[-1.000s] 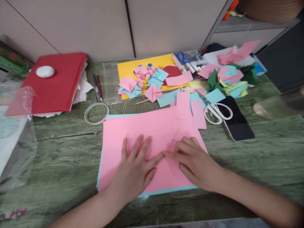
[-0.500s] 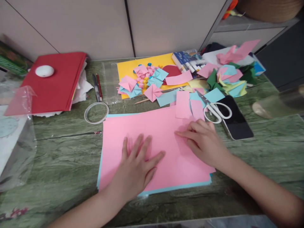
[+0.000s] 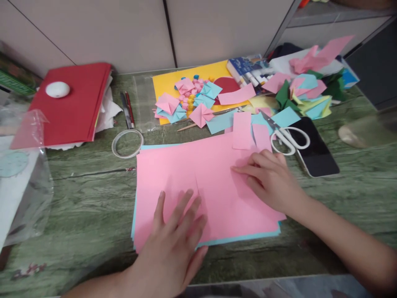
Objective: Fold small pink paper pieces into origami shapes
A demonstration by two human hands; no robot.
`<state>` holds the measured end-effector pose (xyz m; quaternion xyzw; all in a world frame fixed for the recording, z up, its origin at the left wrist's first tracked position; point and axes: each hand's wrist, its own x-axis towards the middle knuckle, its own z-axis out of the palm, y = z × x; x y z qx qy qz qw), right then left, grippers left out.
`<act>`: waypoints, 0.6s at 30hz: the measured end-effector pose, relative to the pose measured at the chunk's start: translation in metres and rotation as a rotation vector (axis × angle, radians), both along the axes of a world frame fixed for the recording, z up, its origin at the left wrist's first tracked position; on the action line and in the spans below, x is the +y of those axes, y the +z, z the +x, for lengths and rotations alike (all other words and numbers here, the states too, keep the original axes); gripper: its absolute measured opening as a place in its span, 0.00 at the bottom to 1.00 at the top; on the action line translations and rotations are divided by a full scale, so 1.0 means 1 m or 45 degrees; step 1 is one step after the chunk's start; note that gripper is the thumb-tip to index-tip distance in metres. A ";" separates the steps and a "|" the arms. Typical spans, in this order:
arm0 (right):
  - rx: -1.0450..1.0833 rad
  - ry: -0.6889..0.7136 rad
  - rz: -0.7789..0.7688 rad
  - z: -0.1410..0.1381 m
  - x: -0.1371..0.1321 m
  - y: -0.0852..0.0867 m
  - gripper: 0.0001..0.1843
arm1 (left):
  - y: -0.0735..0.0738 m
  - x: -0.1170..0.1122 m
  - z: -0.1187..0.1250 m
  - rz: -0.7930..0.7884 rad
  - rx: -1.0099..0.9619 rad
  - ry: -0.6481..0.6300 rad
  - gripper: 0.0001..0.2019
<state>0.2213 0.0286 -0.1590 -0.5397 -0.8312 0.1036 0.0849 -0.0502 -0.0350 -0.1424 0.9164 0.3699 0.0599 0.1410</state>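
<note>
A pink sheet of paper (image 3: 217,198) lies on top of light blue sheets (image 3: 245,239) whose edges stick out at the left and bottom. My left hand (image 3: 176,236) is over the pink sheet's lower left part, its fingers spread and holding nothing. A thin line runs down the pink sheet just beyond those fingers. At the right side, my right hand (image 3: 273,182) rests on the same sheet with the index finger stretched out and other fingers bent. Small pink paper pieces (image 3: 242,130) lie at the sheet's top edge, near white-handled scissors (image 3: 291,138).
A black phone (image 3: 318,151) lies right of the scissors. Behind are folded paper pieces (image 3: 201,115), a yellow sheet (image 3: 164,85) and a marker box (image 3: 246,68). A tape roll (image 3: 127,144), pencils (image 3: 128,109) and a red folder (image 3: 74,111) with a white oval object stand left.
My left hand has slid back toward me, uncovering more of the pink sheet and the thin line on it. My right hand stays at about the same spot. The view has shifted slightly.
</note>
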 end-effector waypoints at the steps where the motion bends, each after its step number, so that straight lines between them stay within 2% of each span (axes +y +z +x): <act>1: -0.002 0.003 0.008 0.000 0.000 0.000 0.15 | 0.001 -0.002 0.000 -0.004 -0.026 0.010 0.18; 8: 0.000 0.030 0.103 -0.002 -0.002 -0.001 0.14 | -0.001 -0.005 0.002 0.042 -0.080 -0.002 0.18; 11: 0.100 0.074 0.182 -0.009 -0.010 0.003 0.15 | -0.002 -0.004 0.003 0.050 -0.063 -0.023 0.18; 12: 0.180 0.131 0.162 -0.013 -0.013 0.005 0.17 | -0.002 -0.004 0.003 0.058 -0.059 -0.030 0.18; 15: 0.384 0.408 -0.162 -0.028 -0.026 0.009 0.23 | -0.004 -0.003 0.005 0.099 -0.046 -0.062 0.18; 18: 0.370 0.497 -0.334 -0.038 -0.033 0.009 0.23 | -0.006 -0.003 0.006 0.119 -0.032 -0.074 0.18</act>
